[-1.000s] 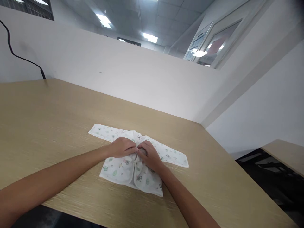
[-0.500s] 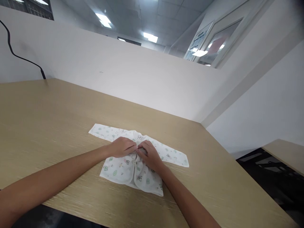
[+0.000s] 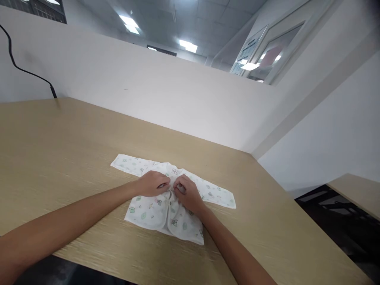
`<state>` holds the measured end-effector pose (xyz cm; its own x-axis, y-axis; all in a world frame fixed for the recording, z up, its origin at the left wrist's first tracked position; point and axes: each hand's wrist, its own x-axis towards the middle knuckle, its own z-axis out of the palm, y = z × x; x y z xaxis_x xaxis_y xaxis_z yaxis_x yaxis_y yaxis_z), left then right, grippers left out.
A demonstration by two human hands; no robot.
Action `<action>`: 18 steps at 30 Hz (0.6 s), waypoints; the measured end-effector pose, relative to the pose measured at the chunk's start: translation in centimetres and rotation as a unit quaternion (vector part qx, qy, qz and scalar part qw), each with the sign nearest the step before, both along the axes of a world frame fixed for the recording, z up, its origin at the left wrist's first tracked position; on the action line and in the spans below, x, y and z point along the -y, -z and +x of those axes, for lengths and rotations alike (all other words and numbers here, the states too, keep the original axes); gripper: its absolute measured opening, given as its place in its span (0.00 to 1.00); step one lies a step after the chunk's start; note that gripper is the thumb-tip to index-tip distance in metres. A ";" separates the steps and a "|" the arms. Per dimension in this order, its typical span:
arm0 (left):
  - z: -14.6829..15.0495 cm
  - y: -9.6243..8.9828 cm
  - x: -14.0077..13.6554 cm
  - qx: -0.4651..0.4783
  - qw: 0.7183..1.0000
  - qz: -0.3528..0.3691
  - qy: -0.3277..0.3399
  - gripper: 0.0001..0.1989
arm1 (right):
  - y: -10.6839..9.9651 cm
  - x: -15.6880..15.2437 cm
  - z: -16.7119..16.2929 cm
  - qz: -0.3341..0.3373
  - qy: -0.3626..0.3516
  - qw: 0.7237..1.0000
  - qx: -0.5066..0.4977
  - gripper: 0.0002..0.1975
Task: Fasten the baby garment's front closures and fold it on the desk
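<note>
A white long-sleeved baby shirt [image 3: 148, 213] with small green and grey prints lies face up, its sleeves spread to both sides. Its front is split down the middle, and the lower edges part at the hem. My left hand [image 3: 153, 183] rests on the upper chest, fingers pinched at the left edge of the opening. Just across the opening, my right hand [image 3: 187, 194] has thumb and forefinger curled together on the other edge. A narrow gap separates the fingertips. Whether they pinch the cloth edge or a thin tie is too small to tell. Below them a small fastening joins the edges.
The shirt lies on a wood-coloured table [image 3: 74, 158]. A white partition [image 3: 166, 103] runs along its back edge. At the far left a black cable [image 3: 32, 74] hangs down to the table. Another table top [image 3: 356, 190] stands at the right over dark framework.
My hands have drawn slightly apart at the front opening, the right one moving a little to the right. The shirt lies as before.
</note>
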<state>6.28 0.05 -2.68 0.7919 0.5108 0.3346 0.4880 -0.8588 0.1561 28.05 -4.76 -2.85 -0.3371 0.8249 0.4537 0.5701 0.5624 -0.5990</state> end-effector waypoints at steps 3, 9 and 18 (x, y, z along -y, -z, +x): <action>0.0 0.0 0.0 -0.002 1.000 -0.002 0.002 0.12 | 0.0 0.0 0.0 0.001 0.000 1.000 -0.006 0.08; 0.0 -0.1 0.0 -0.005 1.000 -0.003 -0.005 0.12 | 0.1 0.1 0.1 -0.001 0.001 1.000 -0.011 0.08; 0.0 -0.2 0.1 0.009 1.000 -0.010 0.003 0.13 | 0.0 0.0 0.1 0.014 0.003 1.000 -0.001 0.10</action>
<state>6.25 -0.08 -2.44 0.7885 0.5130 0.3393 0.4802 -0.8582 0.1816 28.15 -4.74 -2.89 -0.3323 0.8132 0.4777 0.5723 0.5765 -0.5832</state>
